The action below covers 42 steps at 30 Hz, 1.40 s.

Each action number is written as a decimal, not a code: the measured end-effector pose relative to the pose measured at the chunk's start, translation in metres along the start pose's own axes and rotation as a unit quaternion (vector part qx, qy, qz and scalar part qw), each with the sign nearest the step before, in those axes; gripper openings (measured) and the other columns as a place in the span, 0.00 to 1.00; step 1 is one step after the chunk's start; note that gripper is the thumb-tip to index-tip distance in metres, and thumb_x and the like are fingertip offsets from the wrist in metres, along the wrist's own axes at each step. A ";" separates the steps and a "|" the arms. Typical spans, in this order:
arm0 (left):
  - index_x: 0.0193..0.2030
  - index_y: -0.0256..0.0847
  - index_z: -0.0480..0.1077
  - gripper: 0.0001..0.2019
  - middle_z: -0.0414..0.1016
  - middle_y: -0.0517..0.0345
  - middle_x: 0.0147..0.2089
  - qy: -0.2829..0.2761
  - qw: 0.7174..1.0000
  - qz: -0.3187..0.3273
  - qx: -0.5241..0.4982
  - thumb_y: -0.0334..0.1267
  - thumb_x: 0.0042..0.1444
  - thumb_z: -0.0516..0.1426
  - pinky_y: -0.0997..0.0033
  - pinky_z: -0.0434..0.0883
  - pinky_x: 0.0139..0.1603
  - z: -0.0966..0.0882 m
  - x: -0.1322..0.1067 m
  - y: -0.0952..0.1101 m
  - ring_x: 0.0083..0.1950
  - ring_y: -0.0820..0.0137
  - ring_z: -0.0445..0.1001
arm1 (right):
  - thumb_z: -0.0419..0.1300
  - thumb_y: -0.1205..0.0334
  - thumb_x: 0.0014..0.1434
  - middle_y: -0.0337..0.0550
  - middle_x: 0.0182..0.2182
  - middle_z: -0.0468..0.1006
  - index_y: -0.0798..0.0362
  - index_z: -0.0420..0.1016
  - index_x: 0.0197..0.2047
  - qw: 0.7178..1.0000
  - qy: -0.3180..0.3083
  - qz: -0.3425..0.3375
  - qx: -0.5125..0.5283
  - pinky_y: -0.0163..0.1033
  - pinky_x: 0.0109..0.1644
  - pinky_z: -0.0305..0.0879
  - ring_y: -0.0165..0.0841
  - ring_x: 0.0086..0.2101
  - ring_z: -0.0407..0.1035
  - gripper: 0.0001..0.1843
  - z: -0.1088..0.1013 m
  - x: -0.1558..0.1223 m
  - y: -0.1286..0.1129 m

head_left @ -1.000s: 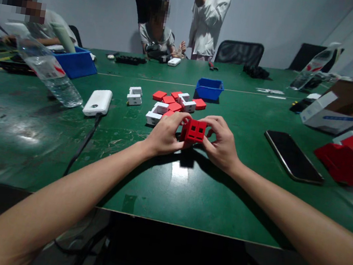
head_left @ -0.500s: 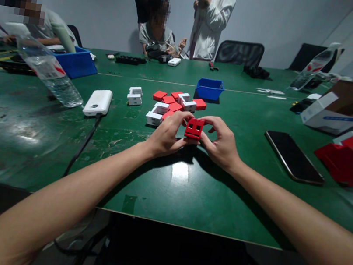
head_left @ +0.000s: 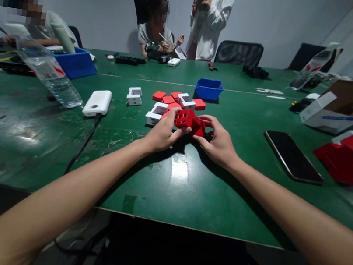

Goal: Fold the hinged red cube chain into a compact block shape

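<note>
Pinching the red piece between both hands, I have the left hand closed on its slotted end and the right hand narrowed on the other, at or just above the green table. I judge the handling under way; I cannot tell from here whether this piece is finished. Just beyond lie white brackets and flat red blocks, loose and outside my grip. The clear bottle to the left holds some clear liquid. On the right, the open carton's contents escape me. Farther off, I can't make out what the small blue bin holds; a pale green thing rises at the larger blue bin, inside or behind.
</note>
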<state>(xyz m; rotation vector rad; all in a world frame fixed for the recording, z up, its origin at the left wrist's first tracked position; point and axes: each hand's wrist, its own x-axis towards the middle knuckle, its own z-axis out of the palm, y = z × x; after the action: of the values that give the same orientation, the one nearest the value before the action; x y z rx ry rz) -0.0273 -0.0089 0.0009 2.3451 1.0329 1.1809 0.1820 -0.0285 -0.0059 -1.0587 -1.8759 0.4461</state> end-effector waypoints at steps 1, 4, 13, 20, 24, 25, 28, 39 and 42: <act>0.58 0.37 0.55 0.26 0.74 0.46 0.47 -0.011 1.000 -0.004 0.005 0.53 0.63 0.56 0.61 0.72 0.48 0.000 -0.001 -0.001 0.46 0.61 0.76 | 0.65 0.64 0.53 0.52 0.52 0.76 0.50 0.67 0.55 1.000 0.024 -0.008 -0.014 0.50 0.46 0.74 0.44 0.49 0.73 0.25 -0.001 0.000 0.000; 0.58 0.37 0.56 0.24 0.74 0.47 0.44 -0.034 0.999 -0.008 0.029 0.50 0.64 0.55 0.59 0.72 0.47 -0.001 -0.002 -0.005 0.44 0.60 0.75 | 0.64 0.66 0.54 0.51 0.52 0.75 0.48 0.67 0.56 0.993 0.077 -0.062 -0.056 0.51 0.48 0.72 0.45 0.50 0.72 0.26 -0.003 0.001 -0.002; 0.55 0.37 0.60 0.18 0.71 0.44 0.51 -0.042 0.997 0.016 0.067 0.45 0.64 0.55 0.56 0.71 0.53 -0.003 -0.002 -0.006 0.50 0.58 0.74 | 0.66 0.64 0.55 0.51 0.52 0.76 0.48 0.64 0.59 0.975 0.101 -0.169 -0.104 0.52 0.50 0.71 0.46 0.50 0.72 0.29 -0.007 -0.001 -0.003; 0.57 0.38 0.60 0.20 0.70 0.43 0.55 -0.030 0.998 0.023 0.057 0.39 0.60 0.57 0.56 0.71 0.56 -0.003 -0.001 -0.009 0.54 0.59 0.73 | 0.65 0.58 0.58 0.51 0.53 0.76 0.45 0.64 0.60 0.974 0.090 -0.169 -0.116 0.54 0.50 0.70 0.48 0.51 0.72 0.28 -0.005 -0.004 -0.006; 0.56 0.38 0.59 0.21 0.72 0.45 0.50 -0.026 0.999 0.018 0.043 0.38 0.58 0.59 0.59 0.72 0.50 -0.001 -0.001 -0.012 0.48 0.61 0.75 | 0.65 0.57 0.59 0.50 0.52 0.78 0.45 0.64 0.60 0.964 0.105 -0.205 -0.131 0.54 0.52 0.68 0.48 0.51 0.72 0.27 -0.005 -0.005 -0.012; 0.55 0.38 0.59 0.22 0.72 0.46 0.49 -0.029 0.999 0.012 0.042 0.38 0.57 0.59 0.60 0.72 0.48 -0.001 -0.002 -0.011 0.47 0.61 0.75 | 0.65 0.57 0.59 0.50 0.51 0.78 0.45 0.64 0.60 0.960 0.109 -0.223 -0.132 0.54 0.53 0.67 0.48 0.51 0.72 0.27 -0.005 -0.005 -0.014; 0.53 0.39 0.60 0.22 0.73 0.48 0.46 -0.058 0.996 0.002 0.062 0.37 0.53 0.61 0.60 0.72 0.46 -0.001 -0.002 -0.008 0.44 0.61 0.75 | 0.66 0.56 0.60 0.51 0.50 0.79 0.47 0.65 0.60 0.949 0.103 -0.268 -0.132 0.54 0.53 0.68 0.47 0.50 0.73 0.27 -0.004 -0.007 -0.019; 0.46 0.40 0.64 0.19 0.73 0.52 0.42 -0.087 0.992 -0.009 0.089 0.42 0.51 0.63 0.65 0.68 0.38 -0.003 -0.002 -0.002 0.39 0.63 0.72 | 0.68 0.52 0.56 0.51 0.49 0.79 0.48 0.69 0.57 0.967 0.086 -0.230 -0.069 0.50 0.46 0.76 0.44 0.46 0.76 0.27 -0.006 -0.004 -0.014; 0.46 0.40 0.64 0.20 0.73 0.53 0.41 -0.085 0.992 -0.008 0.091 0.43 0.51 0.65 0.65 0.68 0.37 -0.003 -0.002 -0.003 0.38 0.63 0.72 | 0.69 0.53 0.56 0.53 0.51 0.77 0.49 0.70 0.57 0.965 0.085 -0.245 -0.048 0.50 0.46 0.78 0.45 0.50 0.74 0.27 -0.007 -0.004 -0.014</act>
<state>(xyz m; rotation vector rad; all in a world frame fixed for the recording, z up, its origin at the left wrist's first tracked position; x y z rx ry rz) -0.0317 -0.0083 -0.0002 2.5183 1.1392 0.8954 0.1814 -0.0402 0.0050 -0.6328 -1.9321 -0.0236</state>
